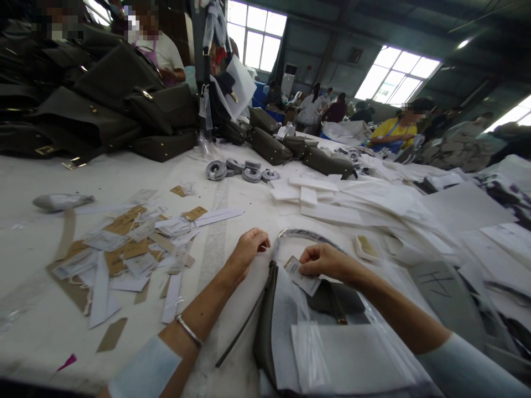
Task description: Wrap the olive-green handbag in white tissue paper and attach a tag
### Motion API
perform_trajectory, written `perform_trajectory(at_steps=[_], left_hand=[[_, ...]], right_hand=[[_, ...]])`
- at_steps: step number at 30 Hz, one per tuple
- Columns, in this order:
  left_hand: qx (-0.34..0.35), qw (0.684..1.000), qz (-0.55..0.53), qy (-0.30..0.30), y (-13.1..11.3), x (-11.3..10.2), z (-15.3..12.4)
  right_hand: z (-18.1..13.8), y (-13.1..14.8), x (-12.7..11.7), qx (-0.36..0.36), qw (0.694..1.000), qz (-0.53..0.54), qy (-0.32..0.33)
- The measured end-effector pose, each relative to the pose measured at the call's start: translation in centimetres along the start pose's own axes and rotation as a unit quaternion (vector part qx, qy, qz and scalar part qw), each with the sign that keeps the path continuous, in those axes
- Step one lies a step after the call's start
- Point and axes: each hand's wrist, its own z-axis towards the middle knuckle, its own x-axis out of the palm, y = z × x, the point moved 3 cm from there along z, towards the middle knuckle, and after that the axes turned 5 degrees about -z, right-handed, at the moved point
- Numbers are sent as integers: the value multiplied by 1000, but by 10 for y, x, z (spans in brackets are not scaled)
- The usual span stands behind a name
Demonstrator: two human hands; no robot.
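A dark olive handbag [267, 326] stands in front of me, its handle [309, 235] wrapped in clear plastic. White padding sheets and clear film cover much of its front. My right hand [327, 261] pinches a small tag in a clear sleeve [307, 279] above the bag's dark flap [338, 301]. Left of the handle's base is my left hand [251, 249], fingers curled and pressed together on what looks like a thin white string. A narrow dark strap [243, 334] trails from the bag's left side onto the table.
Brown and white tags [128, 249] lie heaped at left. Several coiled grey straps [251, 174] sit farther back, and white foam pieces [319, 193] spread to the right. Dark bags [108, 105] are piled at the back left. Co-workers stand beyond the table [174, 365].
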Motion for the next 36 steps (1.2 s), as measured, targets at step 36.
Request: perform_trajectory(at_steps=[36], left_hand=[[157, 978, 134, 22, -21, 9, -16]], right_hand=[[55, 44, 39, -41, 993, 81, -74]])
